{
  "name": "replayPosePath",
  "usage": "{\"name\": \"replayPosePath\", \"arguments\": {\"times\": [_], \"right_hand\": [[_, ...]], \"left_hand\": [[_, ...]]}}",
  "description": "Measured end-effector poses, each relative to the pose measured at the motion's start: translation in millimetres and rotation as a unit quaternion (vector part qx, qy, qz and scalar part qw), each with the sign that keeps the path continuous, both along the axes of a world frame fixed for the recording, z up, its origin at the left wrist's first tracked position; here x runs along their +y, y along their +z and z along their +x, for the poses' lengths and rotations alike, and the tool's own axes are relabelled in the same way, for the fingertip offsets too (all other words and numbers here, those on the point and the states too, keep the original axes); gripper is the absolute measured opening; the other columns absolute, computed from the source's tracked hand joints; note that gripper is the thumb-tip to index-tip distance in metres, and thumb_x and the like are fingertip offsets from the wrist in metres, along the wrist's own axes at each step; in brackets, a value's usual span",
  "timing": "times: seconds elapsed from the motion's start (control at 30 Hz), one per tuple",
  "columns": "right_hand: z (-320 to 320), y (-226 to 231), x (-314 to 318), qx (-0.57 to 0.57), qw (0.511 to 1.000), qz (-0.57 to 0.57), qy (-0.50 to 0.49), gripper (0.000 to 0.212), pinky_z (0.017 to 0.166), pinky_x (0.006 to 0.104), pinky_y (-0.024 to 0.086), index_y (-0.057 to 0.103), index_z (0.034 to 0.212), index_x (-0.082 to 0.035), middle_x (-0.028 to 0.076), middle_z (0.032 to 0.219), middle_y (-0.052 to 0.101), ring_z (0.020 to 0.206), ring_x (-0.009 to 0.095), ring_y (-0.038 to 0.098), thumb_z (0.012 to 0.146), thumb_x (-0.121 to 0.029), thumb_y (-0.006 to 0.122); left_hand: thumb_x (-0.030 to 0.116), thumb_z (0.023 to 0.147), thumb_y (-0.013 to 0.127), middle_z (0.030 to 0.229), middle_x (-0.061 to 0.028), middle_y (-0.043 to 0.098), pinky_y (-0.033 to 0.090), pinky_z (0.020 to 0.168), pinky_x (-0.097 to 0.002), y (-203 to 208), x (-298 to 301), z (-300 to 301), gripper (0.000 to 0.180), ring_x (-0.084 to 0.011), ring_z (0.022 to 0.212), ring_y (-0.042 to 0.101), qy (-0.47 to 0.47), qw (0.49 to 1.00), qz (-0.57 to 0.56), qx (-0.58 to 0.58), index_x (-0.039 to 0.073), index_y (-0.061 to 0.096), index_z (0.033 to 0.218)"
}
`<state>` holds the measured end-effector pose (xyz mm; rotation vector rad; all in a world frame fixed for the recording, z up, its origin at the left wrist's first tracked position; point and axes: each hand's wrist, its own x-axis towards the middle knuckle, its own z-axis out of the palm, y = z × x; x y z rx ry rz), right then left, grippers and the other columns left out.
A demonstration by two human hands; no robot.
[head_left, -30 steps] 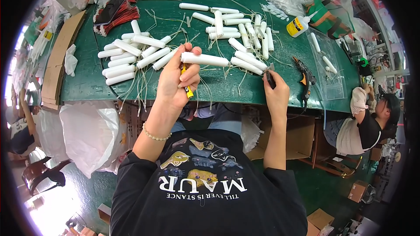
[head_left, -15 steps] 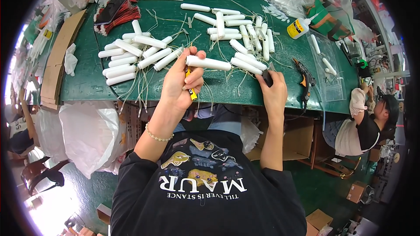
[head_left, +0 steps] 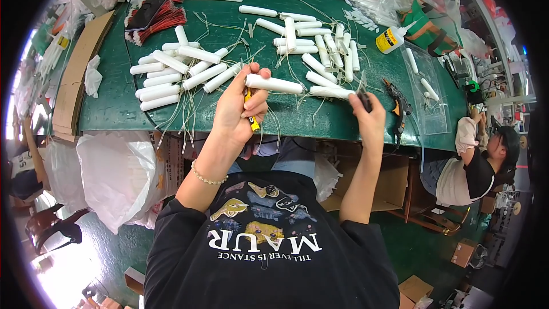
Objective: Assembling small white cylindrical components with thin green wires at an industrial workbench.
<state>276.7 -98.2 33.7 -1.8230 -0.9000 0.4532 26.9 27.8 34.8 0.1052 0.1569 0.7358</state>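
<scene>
My left hand [head_left: 240, 106] is closed around a white tube [head_left: 279, 84], which sticks out to the right above the bench. The same hand also grips a slim yellow-and-black tool [head_left: 252, 119] against the palm; its kind cannot be made out. My right hand [head_left: 372, 121] pinches a small dark object [head_left: 363, 100] with a thin greyish flat piece pointing up. Just left of those fingertips lies a loose white tube [head_left: 330, 92], its right end close to or touching the dark object. Another white tube [head_left: 321, 79] lies right behind it.
Several wired white tubes [head_left: 157, 91] lie at left, more [head_left: 297, 41] at centre. A glue bottle [head_left: 390, 39], hot glue gun [head_left: 396, 109] and clear bag [head_left: 432, 117] are at right. A phone [head_left: 148, 11] rests on red wires [head_left: 170, 14]. Another person [head_left: 472, 166] sits at right.
My right hand has shifted slightly right with the dark object, whose flat piece now shows more upright. The loose tube beside it has swung flatter and moved right. My left hand stays nearly still.
</scene>
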Motion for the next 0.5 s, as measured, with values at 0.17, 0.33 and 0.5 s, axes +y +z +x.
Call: {"name": "replayPosePath", "arguments": {"times": [0.17, 0.33, 0.5], "right_hand": [[10, 22, 2, 0.079, 0.996, 0.046, -0.007, 0.026, 0.055, 0.0206, 0.037, 0.061, 0.098, 0.002, -0.001, 0.071, 0.055, 0.06, 0.006, 0.047, 0.087, -0.022, 0.067], [21, 19, 15, 0.156, 0.978, 0.136, -0.008, 0.021, 0.054, 0.0212, 0.04, 0.061, 0.097, 0.002, 0.009, 0.081, 0.065, 0.059, 0.007, 0.05, 0.09, -0.018, 0.061], [38, 12, 25, 0.28, 0.93, 0.233, -0.042, 0.025, 0.053, 0.0261, 0.046, 0.057, 0.104, 0.003, 0.016, 0.098, 0.066, 0.06, 0.01, 0.054, 0.092, -0.018, 0.06]], "left_hand": [[0.023, 0.102, 0.035, 0.096, -0.0057, 0.054, 0.023, 0.035, -0.0177, -2, 2, 0, 0.02, -0.0048, 0.043, 0.03, 0.011, 1.0, 0.002, 0.009, 0.009, 0.049, 0.101], [0.023, 0.102, 0.036, 0.097, -0.0062, 0.055, 0.024, 0.036, -0.0179, -6, 2, 2, 0.02, -0.0049, 0.043, 0.031, 0.015, 1.0, 0.002, 0.016, 0.008, 0.049, 0.101], [0.023, 0.102, 0.036, 0.097, -0.0064, 0.055, 0.024, 0.036, -0.0175, -7, 3, 0, 0.02, -0.0051, 0.043, 0.031, 0.004, 1.0, -0.004, 0.003, 0.008, 0.05, 0.101]]}}
